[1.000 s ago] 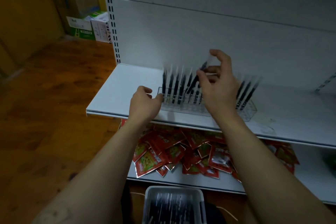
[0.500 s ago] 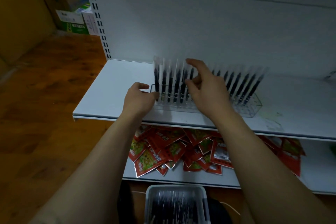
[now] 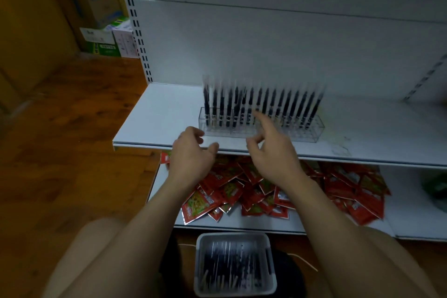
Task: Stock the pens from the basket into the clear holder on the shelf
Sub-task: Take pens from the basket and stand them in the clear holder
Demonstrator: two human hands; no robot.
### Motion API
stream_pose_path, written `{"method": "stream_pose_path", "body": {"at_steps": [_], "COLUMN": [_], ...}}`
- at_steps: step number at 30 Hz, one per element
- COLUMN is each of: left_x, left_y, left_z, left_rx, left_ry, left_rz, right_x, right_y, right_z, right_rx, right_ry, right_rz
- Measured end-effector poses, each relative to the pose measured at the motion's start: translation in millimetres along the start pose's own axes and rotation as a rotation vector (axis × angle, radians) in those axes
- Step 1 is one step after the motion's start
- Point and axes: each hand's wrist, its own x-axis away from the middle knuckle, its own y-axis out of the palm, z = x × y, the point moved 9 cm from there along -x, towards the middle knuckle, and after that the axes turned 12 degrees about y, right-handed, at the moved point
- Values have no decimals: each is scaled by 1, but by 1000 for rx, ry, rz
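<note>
Left hand [image 3: 193,156]: we are holding it released, empty, at seven o'clock of the holder [image 3: 303,133].
Right hand [image 3: 272,152]: released, empty, pointing toward the pens [image 3: 278,104].

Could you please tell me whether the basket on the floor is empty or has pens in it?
Not empty: the basket holds many dark pens lying along its bottom.

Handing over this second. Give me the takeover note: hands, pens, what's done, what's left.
Left hand: open, empty, at the shelf edge.
Right hand: open, empty, index finger out toward the holder.
Done: a row of pens stands along the holder's back.
Left: spare pens lie in the basket below the shelves; slot them into the holder's front, which looks free.
</note>
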Motion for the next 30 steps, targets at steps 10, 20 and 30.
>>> {"method": "stream_pose_path", "body": {"at_steps": [10,20,30], "left_x": [94,146,147], "left_y": [79,117,148], "left_z": [-51,-113,-167], "left_rx": [-108,-267,-255], "left_ry": [-78,-151,-306], "left_rz": [-311,-531,-630], "right_x": [85,117,156], "right_y": [87,146,246], "right_z": [100,186,237], "right_rx": [172,332,224], "right_ry": [190,409,594], "right_rz": [-368,-669,-932]}}
